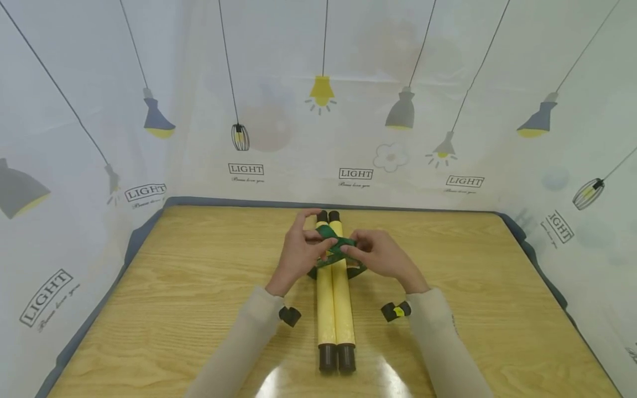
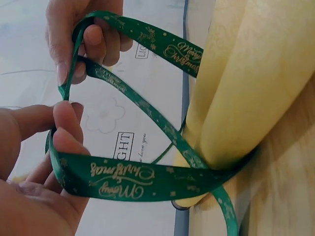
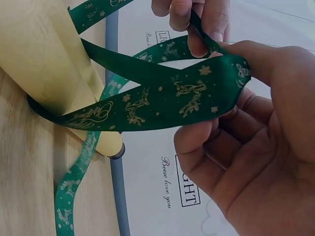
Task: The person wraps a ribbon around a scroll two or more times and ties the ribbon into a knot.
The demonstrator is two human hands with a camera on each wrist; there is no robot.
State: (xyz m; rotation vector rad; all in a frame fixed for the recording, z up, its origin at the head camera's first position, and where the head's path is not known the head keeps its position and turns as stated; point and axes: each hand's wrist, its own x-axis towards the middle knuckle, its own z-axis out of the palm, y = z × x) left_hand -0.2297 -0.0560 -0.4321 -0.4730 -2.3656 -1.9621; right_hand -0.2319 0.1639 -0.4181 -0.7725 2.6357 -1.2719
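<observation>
Pinching a green ribbon (image 2: 118,179) printed with "Merry Christmas" from both sides, a person works above two yellow rolls (image 1: 325,309) that lie side by side on a wood-grain table (image 1: 199,287). The rolls' long axis runs straight away from the person, dark caps (image 1: 328,358) at the ends, while the ribbon crosses that line toward the far end and drops down either flank; how it passes underneath is hidden. The left hand (image 1: 298,246), on the left of the pair, has thumb and finger closed together on the ribbon, its index finger raised in the head view. The right hand (image 1: 380,251), opposite, holds a loop between thumb and curled fingers. Both sets of fingertips nearly meet over the rolls, neither hand plainly nearer, and the ribbon's gathered part sits directly between them, lifted off the yellow surface. Whether a knot has formed there cannot be told. One loose ribbon tail (image 3: 64,196) trails near the tabletop.
</observation>
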